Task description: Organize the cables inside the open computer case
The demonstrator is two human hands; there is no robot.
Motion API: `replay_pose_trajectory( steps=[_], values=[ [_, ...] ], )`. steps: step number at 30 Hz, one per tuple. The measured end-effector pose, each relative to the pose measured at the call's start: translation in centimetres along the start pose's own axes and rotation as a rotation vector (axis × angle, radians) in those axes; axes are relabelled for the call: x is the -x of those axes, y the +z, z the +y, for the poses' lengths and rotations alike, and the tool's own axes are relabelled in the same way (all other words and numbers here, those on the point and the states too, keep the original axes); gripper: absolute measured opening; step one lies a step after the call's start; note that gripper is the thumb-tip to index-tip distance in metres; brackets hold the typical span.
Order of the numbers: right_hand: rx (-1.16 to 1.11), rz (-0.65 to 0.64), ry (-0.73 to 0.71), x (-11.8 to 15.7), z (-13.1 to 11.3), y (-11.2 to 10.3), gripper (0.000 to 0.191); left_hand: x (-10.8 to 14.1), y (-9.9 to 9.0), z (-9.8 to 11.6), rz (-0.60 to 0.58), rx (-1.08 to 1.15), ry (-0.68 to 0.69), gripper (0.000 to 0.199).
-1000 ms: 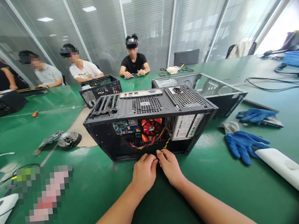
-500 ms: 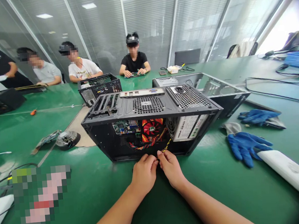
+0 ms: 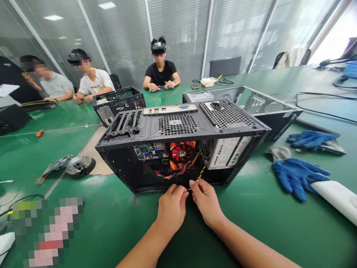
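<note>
An open black computer case (image 3: 131,165) lies on the green table, its open side facing me. Inside it show a red fan (image 3: 182,153), a circuit board (image 3: 150,151), a power supply (image 3: 230,152) and bundled coloured wires (image 3: 175,174). A yellow and black cable (image 3: 202,172) runs from the power supply area to my fingers. My left hand (image 3: 172,205) pinches its end at the case's lower front edge. Close beside it on the right, my right hand (image 3: 207,200) pinches the same cable. The cable's tip is mostly hidden by my fingers.
Blue gloves (image 3: 299,175) and a white device (image 3: 349,204) lie at the right. Other cases (image 3: 119,98) (image 3: 277,121) stand behind. Metal parts (image 3: 79,165) rest at the left. Several people are across the table, one person (image 3: 161,75) handling a board.
My hands have parted slightly, and more of the yellow and black cable shows between them. At the far left, the standing person's papers have come into fuller view.
</note>
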State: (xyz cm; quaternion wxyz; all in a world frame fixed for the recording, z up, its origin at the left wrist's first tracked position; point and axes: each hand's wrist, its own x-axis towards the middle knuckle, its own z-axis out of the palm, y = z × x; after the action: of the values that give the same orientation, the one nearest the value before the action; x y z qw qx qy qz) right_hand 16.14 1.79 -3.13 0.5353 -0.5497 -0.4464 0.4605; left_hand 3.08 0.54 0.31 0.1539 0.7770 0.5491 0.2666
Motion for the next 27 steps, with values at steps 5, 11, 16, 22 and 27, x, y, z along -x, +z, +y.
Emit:
replay_pose_trajectory(
  steps=[5,11,16,22,27],
  values=[
    [0.051,0.014,-0.013,-0.03,-0.18,-0.05,0.043,0.25,0.29,-0.01,0.066,0.066,0.032,0.011],
    [0.083,0.023,-0.036,-0.1,-0.09,-0.11,0.042,0.54,0.58,-0.21,0.08,0.065,0.063,0.004],
    [0.042,0.005,-0.01,-0.13,-0.02,-0.09,0.044,0.35,0.33,-0.06,0.059,0.027,0.035,0.012],
    [0.03,-0.019,0.003,-0.07,-0.34,-0.04,0.047,0.12,0.21,0.05,0.057,0.065,-0.016,0.015],
    [0.058,-0.047,-0.001,0.08,-0.63,0.01,0.048,0.05,0.16,-0.01,0.056,0.084,-0.02,0.016]
  ],
)
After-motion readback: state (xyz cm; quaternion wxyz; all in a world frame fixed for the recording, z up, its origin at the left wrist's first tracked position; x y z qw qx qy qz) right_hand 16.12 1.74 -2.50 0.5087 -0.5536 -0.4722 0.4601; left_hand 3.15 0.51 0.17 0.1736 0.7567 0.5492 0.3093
